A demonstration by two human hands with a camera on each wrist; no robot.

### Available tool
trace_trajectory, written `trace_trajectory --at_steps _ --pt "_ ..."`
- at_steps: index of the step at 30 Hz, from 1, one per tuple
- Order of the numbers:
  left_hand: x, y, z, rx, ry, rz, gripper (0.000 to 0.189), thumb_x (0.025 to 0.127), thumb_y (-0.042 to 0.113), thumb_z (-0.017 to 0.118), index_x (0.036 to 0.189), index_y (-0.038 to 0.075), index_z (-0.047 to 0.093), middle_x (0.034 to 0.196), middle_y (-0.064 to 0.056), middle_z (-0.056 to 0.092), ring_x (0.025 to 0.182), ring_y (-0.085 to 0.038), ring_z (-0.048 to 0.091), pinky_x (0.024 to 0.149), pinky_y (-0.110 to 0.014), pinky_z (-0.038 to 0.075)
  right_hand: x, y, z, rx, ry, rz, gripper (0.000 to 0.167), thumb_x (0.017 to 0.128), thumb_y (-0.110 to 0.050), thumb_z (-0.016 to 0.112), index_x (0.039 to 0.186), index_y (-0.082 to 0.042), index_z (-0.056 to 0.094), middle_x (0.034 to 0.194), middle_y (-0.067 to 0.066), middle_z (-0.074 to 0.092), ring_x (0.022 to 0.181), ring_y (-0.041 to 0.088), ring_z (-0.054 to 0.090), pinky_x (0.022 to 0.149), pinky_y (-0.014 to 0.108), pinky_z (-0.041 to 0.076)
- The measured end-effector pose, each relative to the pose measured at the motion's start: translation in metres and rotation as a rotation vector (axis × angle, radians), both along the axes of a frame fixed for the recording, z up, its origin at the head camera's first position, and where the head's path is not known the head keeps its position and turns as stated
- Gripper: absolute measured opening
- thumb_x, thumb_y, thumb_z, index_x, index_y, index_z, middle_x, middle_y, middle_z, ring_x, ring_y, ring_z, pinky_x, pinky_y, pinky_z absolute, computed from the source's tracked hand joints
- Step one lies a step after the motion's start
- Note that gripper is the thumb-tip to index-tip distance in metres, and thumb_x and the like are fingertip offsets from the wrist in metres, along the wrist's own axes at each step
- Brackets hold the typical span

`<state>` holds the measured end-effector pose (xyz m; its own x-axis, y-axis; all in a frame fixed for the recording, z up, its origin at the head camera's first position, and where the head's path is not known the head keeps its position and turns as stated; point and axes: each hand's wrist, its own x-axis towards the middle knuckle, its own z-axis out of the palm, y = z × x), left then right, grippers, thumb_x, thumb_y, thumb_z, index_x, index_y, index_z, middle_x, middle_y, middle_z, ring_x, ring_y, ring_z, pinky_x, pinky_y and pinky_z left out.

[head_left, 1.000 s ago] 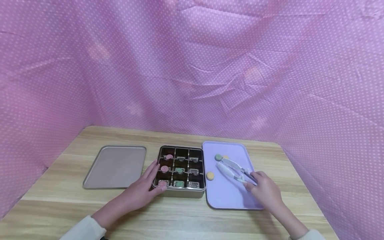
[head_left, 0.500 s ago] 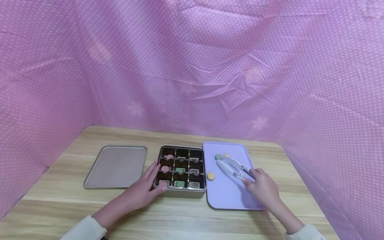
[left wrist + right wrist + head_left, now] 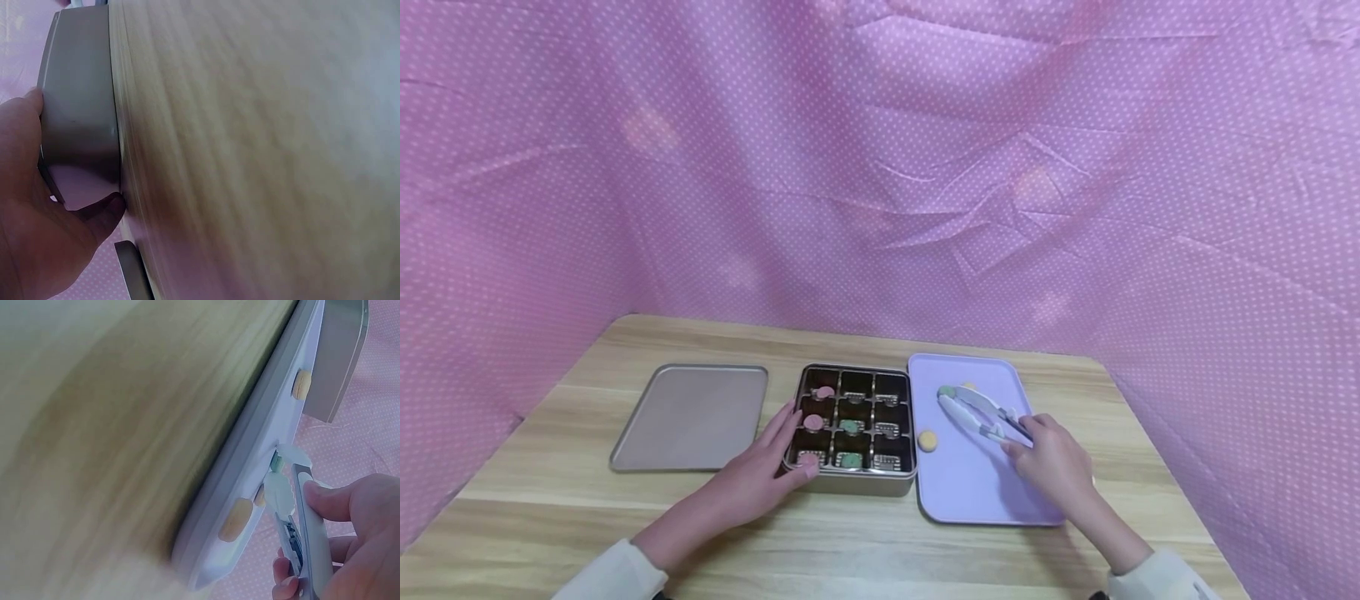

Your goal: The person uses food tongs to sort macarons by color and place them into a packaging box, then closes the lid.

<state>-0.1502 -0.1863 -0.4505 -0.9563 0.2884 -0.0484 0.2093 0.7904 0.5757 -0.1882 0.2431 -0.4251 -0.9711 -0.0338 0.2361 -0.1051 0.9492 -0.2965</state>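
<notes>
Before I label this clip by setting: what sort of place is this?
Probably a makeshift tabletop booth: pink dotted cloth hangs behind and beside a wood-grain table set with a sectioned tin and lilac tray.

Pink white-dotted cloth (image 3: pixel 880 167), creased, behind wood-grain table (image 3: pixel 865 550).

This is a screened-off workspace; the kind of room is hidden. Pink dotted cloth (image 3: pixel 880 167) hangs left, right and far around a wood-grain bench (image 3: pixel 850 550).
</notes>
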Motion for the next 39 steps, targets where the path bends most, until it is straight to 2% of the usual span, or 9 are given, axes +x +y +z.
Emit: trace_trajectory --at_steps 11,18,32,39 --pt "0.0 0.001 0.0 0.007 0.009 -0.004 0.098 0.093 0.074 0.045 0.163 0.023 0.0 0.168 0.008 -0.016 0.144 -0.049 0.034 0.107 -0.072 0.038 0.001 -0.001 -0.002 -0.01 0.002 -0.015 0.05 0.084 -0.028 0.081 0.122 0.002 0.069 0.118 0.018 0.069 0.105 0.04 0.067 0.078 0.058 0.056" --pt "0.0 0.001 0.0 0.006 0.006 -0.002 0.097 0.093 0.074 0.045 0.163 0.023 0.001 0.168 0.008 -0.016 0.143 -0.049 0.035 0.106 -0.073 0.039 0.003 0.001 -0.002 -0.019 0.019 -0.018 0.052 0.083 -0.029 0.08 0.123 0.003 0.068 0.118 0.019 0.069 0.103 0.041 0.068 0.075 0.058 0.056" --pt "-0.001 0.0 -0.004 -0.001 0.013 -0.002 0.097 0.093 0.075 0.044 0.163 0.025 0.0 0.168 0.01 -0.016 0.144 -0.049 0.035 0.107 -0.073 0.037 0.009 -0.008 0.012 -0.052 0.055 0.008 0.051 0.083 -0.027 0.081 0.124 0.001 0.069 0.118 0.016 0.07 0.104 0.039 0.069 0.074 0.055 0.057" --pt "-0.001 0.0 -0.003 0.001 0.006 -0.002 0.099 0.092 0.077 0.044 0.163 0.025 0.0 0.168 0.009 -0.016 0.144 -0.049 0.034 0.107 -0.073 0.037 0.009 -0.02 0.02 -0.066 0.096 0.03 0.05 0.083 -0.029 0.082 0.124 -0.003 0.07 0.118 0.012 0.07 0.105 0.035 0.069 0.078 0.054 0.057"
